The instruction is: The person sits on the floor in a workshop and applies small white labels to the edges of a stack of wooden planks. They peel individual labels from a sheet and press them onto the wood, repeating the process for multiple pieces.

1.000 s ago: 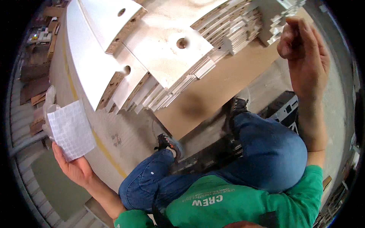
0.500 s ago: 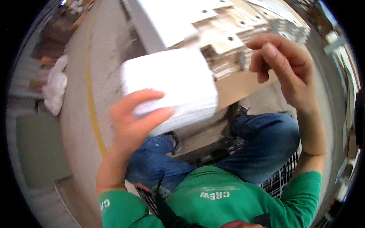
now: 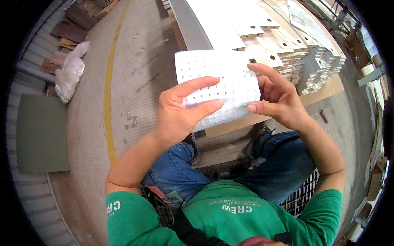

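A white sheet of small round labels is held up in front of me, tilted toward me, with rows of tiny dark printed marks. The lower rows look glossy and bear no marks. My left hand grips the sheet from its left side, index finger and thumb stretched across the face and the other fingers hidden behind. At the right edge is my right hand, its index fingertip at the upper corner and its thumb at the lower right. The remaining fingers curl behind that edge.
Beyond the sheet lie stacked white boards with round holes and a long white panel. A yellow floor line runs along the left. Farther left are crumpled clear plastic and a green board.
The sheet has shifted right and its printed rows are now sharp. My left hand moved right with it. My right hand came down and left from the air to the sheet's right edge.
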`<act>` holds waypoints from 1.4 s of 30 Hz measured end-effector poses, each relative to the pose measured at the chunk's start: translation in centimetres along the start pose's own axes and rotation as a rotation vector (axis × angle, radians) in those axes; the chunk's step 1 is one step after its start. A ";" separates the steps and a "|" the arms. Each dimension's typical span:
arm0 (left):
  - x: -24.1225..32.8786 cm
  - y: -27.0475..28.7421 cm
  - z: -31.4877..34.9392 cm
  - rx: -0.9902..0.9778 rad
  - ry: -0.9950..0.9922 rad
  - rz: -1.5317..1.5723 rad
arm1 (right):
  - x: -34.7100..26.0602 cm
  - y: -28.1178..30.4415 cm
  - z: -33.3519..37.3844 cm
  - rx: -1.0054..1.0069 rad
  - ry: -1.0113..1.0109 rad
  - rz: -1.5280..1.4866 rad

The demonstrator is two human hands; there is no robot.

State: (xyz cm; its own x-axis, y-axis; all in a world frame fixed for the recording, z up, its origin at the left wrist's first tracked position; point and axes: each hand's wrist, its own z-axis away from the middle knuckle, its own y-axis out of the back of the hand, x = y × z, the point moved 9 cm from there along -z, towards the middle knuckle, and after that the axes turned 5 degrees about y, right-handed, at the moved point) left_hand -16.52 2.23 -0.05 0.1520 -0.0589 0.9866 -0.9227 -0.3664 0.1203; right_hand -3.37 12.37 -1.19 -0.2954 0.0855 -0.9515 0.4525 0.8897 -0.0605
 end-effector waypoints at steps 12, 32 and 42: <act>-0.3 -1.6 -0.6 -0.083 0.080 -0.080 | 0.4 -0.1 -0.4 0.089 -0.116 -0.002; -4.2 -0.6 -1.4 -0.076 0.379 0.180 | 2.5 1.9 -0.4 0.041 -0.240 0.143; -3.0 1.1 -1.4 -0.121 0.314 0.134 | 1.6 4.2 0.1 0.169 -0.181 0.214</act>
State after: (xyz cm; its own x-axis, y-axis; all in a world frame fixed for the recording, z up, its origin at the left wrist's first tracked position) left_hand -18.51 3.33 -2.69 -0.0717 0.1958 0.9780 -0.9650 -0.2615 -0.0184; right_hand -1.81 16.22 -2.96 -0.0307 0.1680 -0.9853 0.6258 0.7719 0.1121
